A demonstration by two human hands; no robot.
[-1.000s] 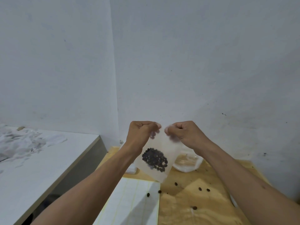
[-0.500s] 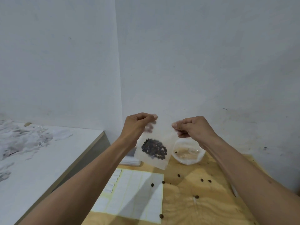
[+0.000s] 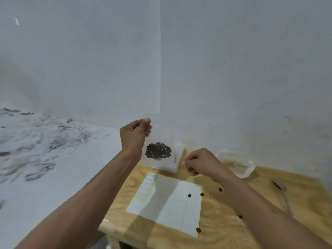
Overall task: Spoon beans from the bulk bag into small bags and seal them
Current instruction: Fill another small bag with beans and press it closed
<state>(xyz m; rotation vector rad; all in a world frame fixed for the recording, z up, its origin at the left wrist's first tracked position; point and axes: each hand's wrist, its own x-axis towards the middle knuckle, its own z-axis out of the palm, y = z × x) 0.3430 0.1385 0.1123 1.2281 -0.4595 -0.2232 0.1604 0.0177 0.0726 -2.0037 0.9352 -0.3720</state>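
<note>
My left hand [image 3: 133,135] pinches the top left corner of a small clear bag [image 3: 161,139], which hangs above the back of the wooden table. A dark clump of beans [image 3: 158,150] sits in the bag's lower part. My right hand [image 3: 199,162] is off the bag, lower and to the right, with its fingers curled and nothing visible in them. The clear bulk bag [image 3: 239,166] stands open against the wall behind my right hand. A grey spoon [image 3: 281,186] lies on the table at the right.
A white label sheet [image 3: 167,200] lies flat on the wooden table [image 3: 221,229], with several loose beans [image 3: 189,195] scattered around it. A stack of empty small bags [image 3: 177,159] sits behind the held bag. A white counter [image 3: 45,186] at the left carries plastic scraps [image 3: 36,137].
My right hand has let go of the bag's top and dropped to the right. The left hand alone now holds the bag. The view has tilted down and shows more of the table.
</note>
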